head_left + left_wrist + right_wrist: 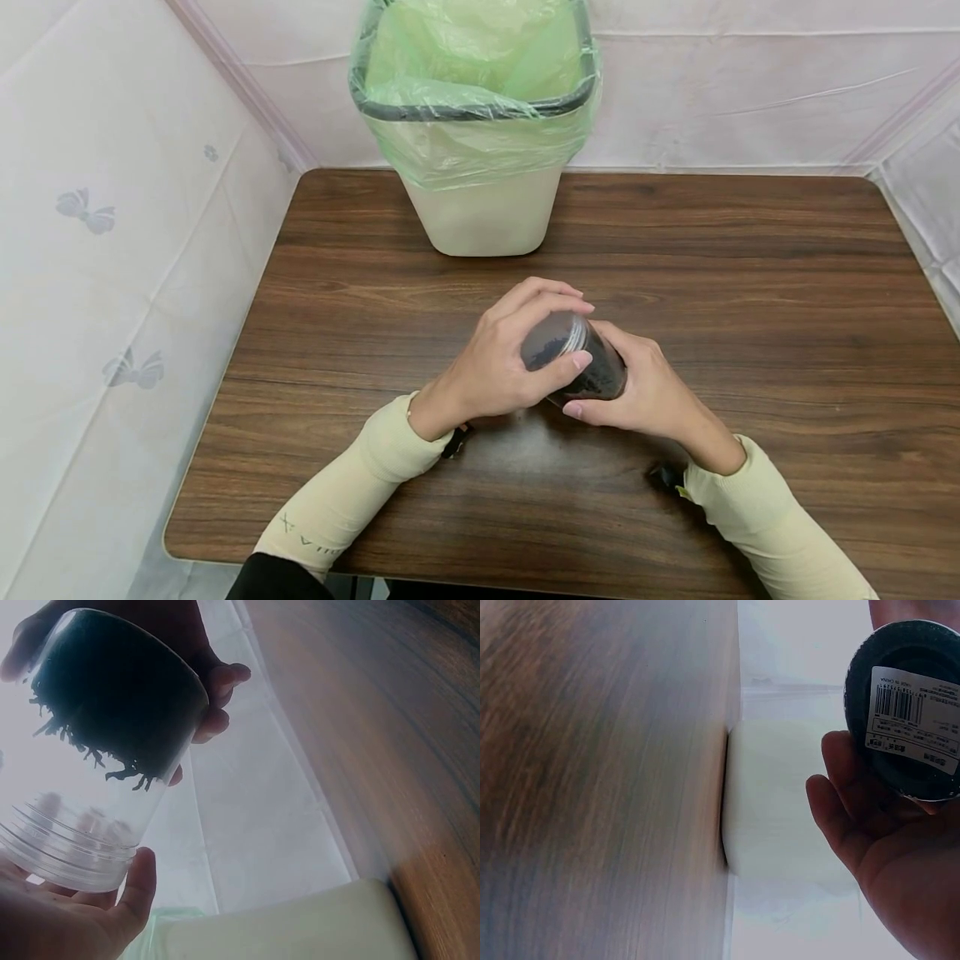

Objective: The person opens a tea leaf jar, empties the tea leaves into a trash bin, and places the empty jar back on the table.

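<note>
A clear jar (600,379) partly filled with dark, shredded dried pieces is held tilted just above the table. My left hand (498,358) grips its ridged, threaded end, thumb on the near side and fingers over the far side. Around the base end curls my right hand (652,387). In the left wrist view the dark pieces sit toward the jar's base (112,697), and clear space shows near the ridged end. A white barcode label (911,712) is on the jar's underside in the right wrist view. Whether a lid is on the threaded end I cannot tell.
Beyond the hands, a cream waste bin (483,217) with a dark rim and a green plastic liner (480,150) stands at the table's back. The brown wood-grain table (750,275) is bordered by pale plastic sheeting (97,292) behind and on both sides.
</note>
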